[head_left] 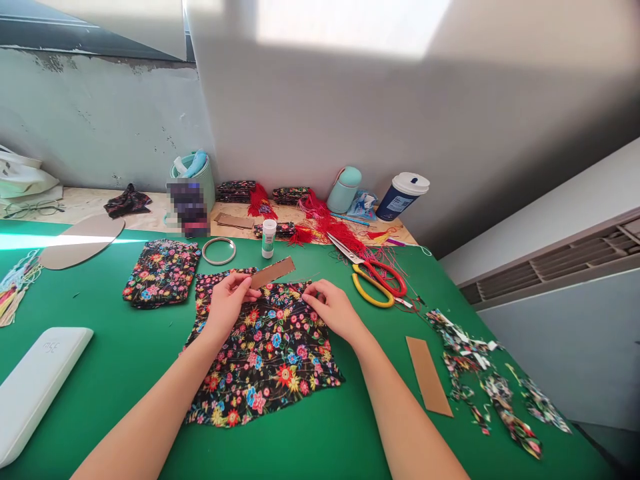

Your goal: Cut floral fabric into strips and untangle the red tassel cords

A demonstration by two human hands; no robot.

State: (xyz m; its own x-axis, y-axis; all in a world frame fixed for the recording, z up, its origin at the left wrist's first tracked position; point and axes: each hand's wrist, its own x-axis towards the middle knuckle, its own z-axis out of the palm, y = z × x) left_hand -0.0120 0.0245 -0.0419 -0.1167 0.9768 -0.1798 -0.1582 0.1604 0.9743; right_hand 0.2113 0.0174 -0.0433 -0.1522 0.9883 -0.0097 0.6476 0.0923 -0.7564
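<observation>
A black floral cloth (270, 367) lies spread on the green mat. My left hand (231, 300) rests over its upper left part, closed on one end of a brown cardboard strip (275, 272). The strip slants up to the right, and a thin patterned edge shows along it. At the cloth's upper right edge my right hand (327, 301) has its fingers pinched on the fabric; the fingertips are partly hidden. A folded stack of floral cloth (163, 272) lies to the left. Beyond the strip stands a glue stick (269, 239), beside a roll of tape (219, 251).
Scissors (373, 275) with red and yellow handles lie at right. Nearby are another cardboard strip (429, 377) and fabric scraps (500, 387). A white power bank (43, 393) sits at left. Red tassels (345, 230), a flask (345, 190) and a paper cup (403, 197) line the back.
</observation>
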